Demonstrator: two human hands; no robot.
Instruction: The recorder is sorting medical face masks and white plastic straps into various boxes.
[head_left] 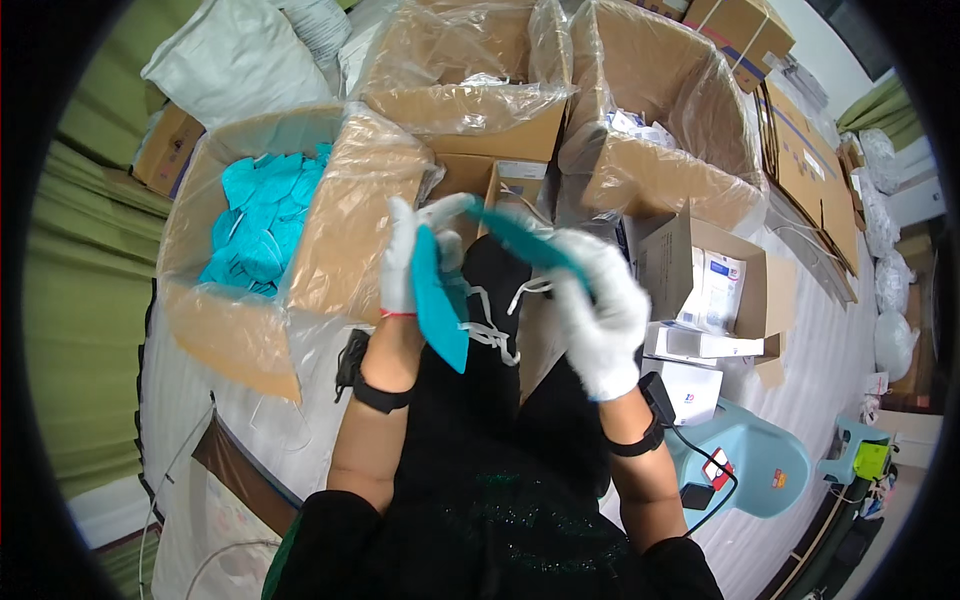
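- Clearly, open room over the lap point(455, 430) runs between edges of left carton point(350, 225) and white box point(688, 388).
- Above it, upright left hand point(402, 258) grips a teal piece point(440, 315).
- Right hand point(605, 325), angled inward, grips another piece point(522, 243).

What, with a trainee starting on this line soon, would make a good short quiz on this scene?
1. Multiple choice: the left hand and the right hand are gloved in which colour? A, black; B, white; C, green.
2. True or false: both hands are empty.
3. Short answer: which hand is nearer the open box of loose teal pieces?

Key:
1. B.
2. False: the left hand holds a teal piece, and the right hand holds a second teal piece, blurred.
3. The left hand.
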